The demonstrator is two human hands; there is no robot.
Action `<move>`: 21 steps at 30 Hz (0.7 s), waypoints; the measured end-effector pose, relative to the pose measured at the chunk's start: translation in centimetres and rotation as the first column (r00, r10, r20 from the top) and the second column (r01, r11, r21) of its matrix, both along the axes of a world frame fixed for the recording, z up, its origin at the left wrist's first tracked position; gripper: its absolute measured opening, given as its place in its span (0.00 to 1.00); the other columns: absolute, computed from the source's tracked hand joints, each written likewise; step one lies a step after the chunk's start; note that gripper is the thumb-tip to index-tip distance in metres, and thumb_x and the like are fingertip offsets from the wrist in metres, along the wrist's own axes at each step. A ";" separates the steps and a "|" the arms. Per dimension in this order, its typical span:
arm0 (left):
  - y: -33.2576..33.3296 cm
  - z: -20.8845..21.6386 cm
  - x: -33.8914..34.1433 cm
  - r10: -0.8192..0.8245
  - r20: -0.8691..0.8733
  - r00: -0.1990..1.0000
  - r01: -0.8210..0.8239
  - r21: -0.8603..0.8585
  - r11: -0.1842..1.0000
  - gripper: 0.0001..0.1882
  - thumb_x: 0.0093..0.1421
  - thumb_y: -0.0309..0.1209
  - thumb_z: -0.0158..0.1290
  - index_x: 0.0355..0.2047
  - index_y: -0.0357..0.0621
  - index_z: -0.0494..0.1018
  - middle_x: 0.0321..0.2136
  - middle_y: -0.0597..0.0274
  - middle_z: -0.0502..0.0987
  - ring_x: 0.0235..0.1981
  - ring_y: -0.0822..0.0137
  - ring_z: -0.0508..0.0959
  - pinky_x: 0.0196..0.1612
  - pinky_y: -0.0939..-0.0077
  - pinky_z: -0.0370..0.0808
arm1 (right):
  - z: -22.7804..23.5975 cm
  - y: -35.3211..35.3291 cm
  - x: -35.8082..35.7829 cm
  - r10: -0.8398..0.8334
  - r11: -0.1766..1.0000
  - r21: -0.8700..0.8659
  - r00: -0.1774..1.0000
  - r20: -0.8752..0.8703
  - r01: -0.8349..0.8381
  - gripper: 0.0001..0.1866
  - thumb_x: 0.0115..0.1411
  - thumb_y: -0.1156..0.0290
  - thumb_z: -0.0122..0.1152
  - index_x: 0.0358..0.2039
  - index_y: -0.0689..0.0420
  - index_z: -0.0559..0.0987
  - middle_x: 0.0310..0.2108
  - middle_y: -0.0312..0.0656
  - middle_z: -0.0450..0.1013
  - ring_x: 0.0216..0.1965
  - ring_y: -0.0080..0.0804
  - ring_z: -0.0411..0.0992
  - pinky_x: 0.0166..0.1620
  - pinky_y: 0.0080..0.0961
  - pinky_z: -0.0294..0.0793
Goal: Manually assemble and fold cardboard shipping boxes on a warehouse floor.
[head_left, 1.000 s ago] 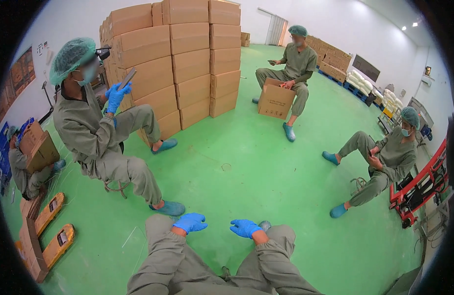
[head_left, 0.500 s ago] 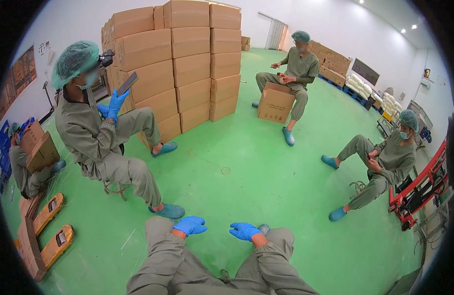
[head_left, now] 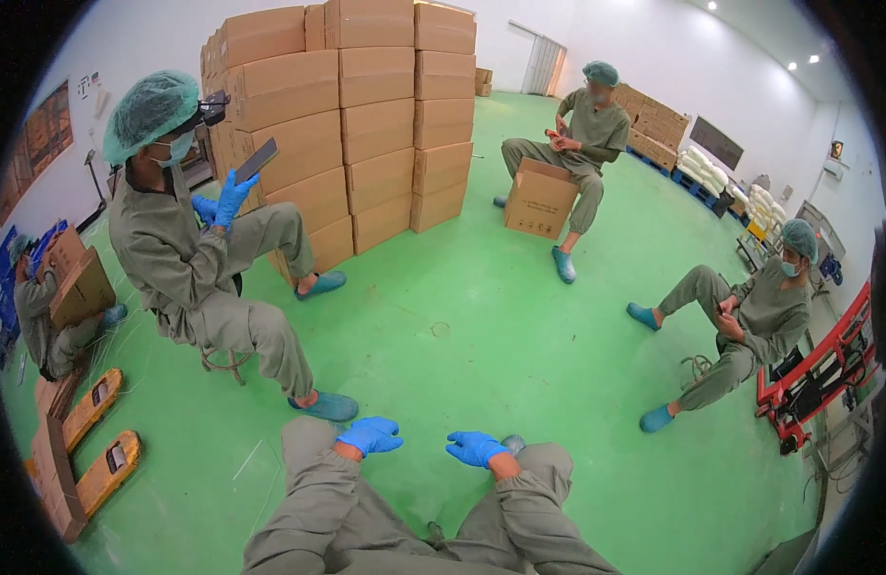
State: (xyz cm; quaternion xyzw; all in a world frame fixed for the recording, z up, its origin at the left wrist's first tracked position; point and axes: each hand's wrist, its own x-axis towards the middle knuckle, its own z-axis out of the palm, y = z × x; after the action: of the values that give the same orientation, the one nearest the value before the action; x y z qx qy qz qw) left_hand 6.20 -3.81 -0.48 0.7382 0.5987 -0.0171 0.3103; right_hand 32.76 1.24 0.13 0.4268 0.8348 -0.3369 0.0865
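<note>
Floor: green painted floor (head_left: pixel 481 326), glossy, fills most of the view; a few thin pale strips lie on it near the lower left.
Box stack: tall wall of brown cartons (head_left: pixel 366 125), several rows high, back centre-left, standing on the floor.
Seated person, left: grey-green work suit, green hair net, blue gloves (head_left: pixel 174 249) — sits on a low stool just in front of the stack, holds a dark flat phone (head_left: pixel 257 159) up in one gloved hand.
Seated person, back: same clothing (head_left: pixel 582 134), sits behind a single open carton (head_left: pixel 539 199), hands together at chest w/ a small red item; too small to tell what it is.
Seated person, right: same clothing (head_left: pixel 759 316), legs stretched out, hands near lap, next to a red pallet truck (head_left: pixel 817 374).
Far-left person: partly cut by the rim, hugs a carton (head_left: pixel 79 287).
Yellow pallet jack: forks (head_left: pixel 98 450) at lower left, beside flat cardboard.
Own knees: grey-green trousers (head_left: pixel 318 498), both knees bent up from the lower edge.
Left hand: blue-gloved (head_left: pixel 369 435), rests on the left knee, fingers loosely spread, holding nothing.
Right hand: blue-gloved (head_left: pixel 477 448), on the right knee, fingers relaxed and slightly curled, empty — well apart from the left hand.
</note>
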 end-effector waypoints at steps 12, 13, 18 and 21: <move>-0.2 1.1 0.1 0.028 0.000 1.000 -0.028 0.006 1.000 0.24 0.51 0.50 0.44 0.40 0.47 0.72 0.39 0.51 0.74 0.41 0.50 0.73 0.43 0.59 0.69 | 0.5 0.0 0.0 -0.002 1.000 -0.004 1.000 0.012 0.002 0.26 0.55 0.53 0.46 0.50 0.56 0.68 0.43 0.47 0.72 0.45 0.45 0.69 0.49 0.36 0.67; -0.2 1.1 0.2 0.035 -0.006 0.999 -0.035 0.006 0.999 0.24 0.51 0.50 0.44 0.40 0.47 0.72 0.39 0.51 0.74 0.41 0.50 0.73 0.43 0.59 0.69 | 0.4 0.0 0.0 0.003 1.000 -0.005 1.000 0.008 -0.003 0.26 0.55 0.53 0.47 0.50 0.56 0.68 0.43 0.47 0.72 0.45 0.45 0.69 0.49 0.36 0.67; -0.3 1.5 0.3 0.033 0.001 0.999 -0.033 -0.003 0.999 0.24 0.51 0.51 0.44 0.40 0.47 0.72 0.39 0.51 0.74 0.41 0.50 0.73 0.43 0.59 0.69 | 0.2 0.0 0.0 -0.011 1.000 -0.001 1.000 0.011 0.011 0.26 0.55 0.53 0.47 0.50 0.56 0.68 0.43 0.47 0.72 0.45 0.45 0.69 0.49 0.36 0.67; -0.2 1.8 0.3 0.020 -0.005 1.000 -0.020 -0.012 1.000 0.24 0.51 0.51 0.43 0.40 0.47 0.72 0.40 0.51 0.73 0.41 0.51 0.73 0.43 0.59 0.69 | 0.1 0.0 0.1 -0.019 1.000 -0.001 1.000 0.006 0.019 0.26 0.55 0.53 0.47 0.50 0.56 0.68 0.42 0.47 0.72 0.44 0.45 0.70 0.49 0.36 0.67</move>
State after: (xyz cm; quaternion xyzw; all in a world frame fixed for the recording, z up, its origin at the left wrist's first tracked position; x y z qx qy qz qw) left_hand 6.49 -4.04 1.36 0.7302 0.6068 -0.0196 0.3134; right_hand 32.91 1.25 0.21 0.4355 0.8303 -0.3369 0.0860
